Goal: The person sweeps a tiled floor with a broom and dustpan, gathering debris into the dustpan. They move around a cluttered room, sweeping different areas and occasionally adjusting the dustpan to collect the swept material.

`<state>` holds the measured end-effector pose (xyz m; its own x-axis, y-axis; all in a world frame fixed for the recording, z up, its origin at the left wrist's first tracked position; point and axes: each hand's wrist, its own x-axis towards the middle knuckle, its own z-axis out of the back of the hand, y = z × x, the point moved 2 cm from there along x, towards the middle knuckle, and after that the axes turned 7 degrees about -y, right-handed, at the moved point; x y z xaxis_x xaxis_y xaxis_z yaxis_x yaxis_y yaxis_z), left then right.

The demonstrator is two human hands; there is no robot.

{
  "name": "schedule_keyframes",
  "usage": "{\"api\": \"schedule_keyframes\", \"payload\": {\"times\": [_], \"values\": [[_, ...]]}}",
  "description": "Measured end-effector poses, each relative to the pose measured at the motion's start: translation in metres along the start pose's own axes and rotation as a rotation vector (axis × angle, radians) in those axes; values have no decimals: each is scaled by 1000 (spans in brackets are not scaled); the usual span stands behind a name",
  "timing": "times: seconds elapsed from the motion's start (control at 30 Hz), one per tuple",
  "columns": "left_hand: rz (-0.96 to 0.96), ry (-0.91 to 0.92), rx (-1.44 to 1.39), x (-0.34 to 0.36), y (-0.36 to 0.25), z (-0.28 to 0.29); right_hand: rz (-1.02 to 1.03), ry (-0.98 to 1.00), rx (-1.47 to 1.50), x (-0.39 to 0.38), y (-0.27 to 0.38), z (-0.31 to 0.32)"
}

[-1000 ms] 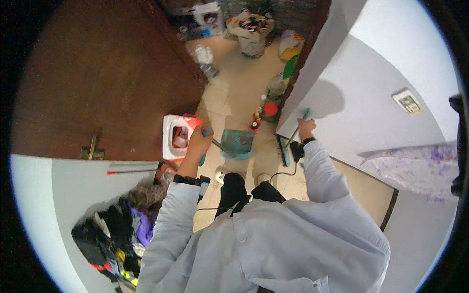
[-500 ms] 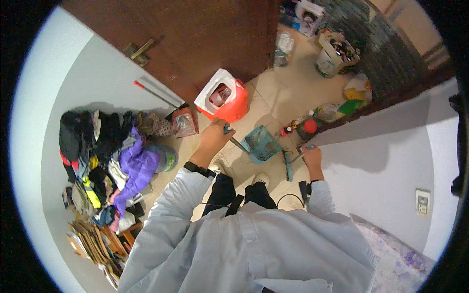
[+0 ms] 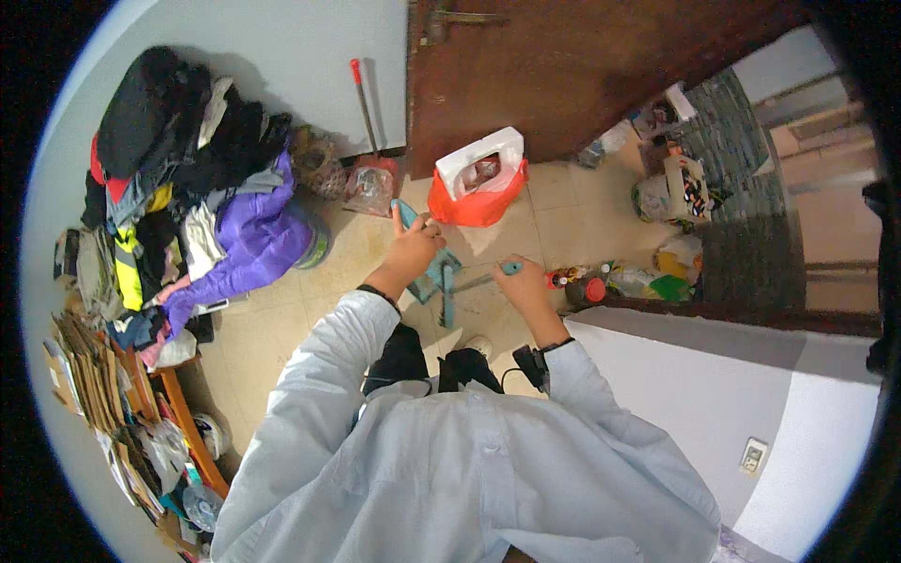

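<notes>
My left hand (image 3: 410, 260) is closed round the handle of a teal dustpan (image 3: 419, 290), and the handle's end sticks up past my fingers. Part of the pan is hidden behind that hand. In my right hand (image 3: 532, 290) I grip the blue-tipped handle of a small broom, whose teal broom head (image 3: 448, 297) overlaps the dustpan's right side in this view. Whether the two touch is unclear. Just beyond my hands on the tiled floor stands an orange-red bag (image 3: 479, 209) with a white frame at its mouth and some reddish litter inside.
A brown door (image 3: 563, 75) stands beyond the bag. Left of it, a red long-handled dustpan (image 3: 373, 183) leans by the wall. Piled clothes with a purple jacket (image 3: 249, 225) and stacked cardboard (image 3: 89, 366) line the left. Several bottles (image 3: 572, 279) sit beside the right wall's end.
My view has turned, so the room appears shifted. The dustpan has moved left and tilted, closer to my left hand. The broom has swung left from beside the dustpan to overlap it.
</notes>
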<state>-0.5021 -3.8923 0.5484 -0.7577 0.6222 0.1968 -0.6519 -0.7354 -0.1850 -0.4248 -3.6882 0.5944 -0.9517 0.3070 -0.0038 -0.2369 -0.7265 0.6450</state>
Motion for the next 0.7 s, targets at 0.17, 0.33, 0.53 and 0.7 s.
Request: {"api": "schedule_keyframes", "payload": {"times": [0.17, 0.33, 0.53, 0.7], "values": [[20, 77, -28, -20, 95, -10, 51, 22, 173, 37, 66, -91], [-130, 147, -12, -38, 180, -17, -17, 225, 309, 71, 97, -187], [-126, 134, -29, -51, 247, -22, 108, 400, 229, 93, 136, -260], [255, -95, -236, -72, 284, -22, 238, 464, 196, 95, 193, -304]]}}
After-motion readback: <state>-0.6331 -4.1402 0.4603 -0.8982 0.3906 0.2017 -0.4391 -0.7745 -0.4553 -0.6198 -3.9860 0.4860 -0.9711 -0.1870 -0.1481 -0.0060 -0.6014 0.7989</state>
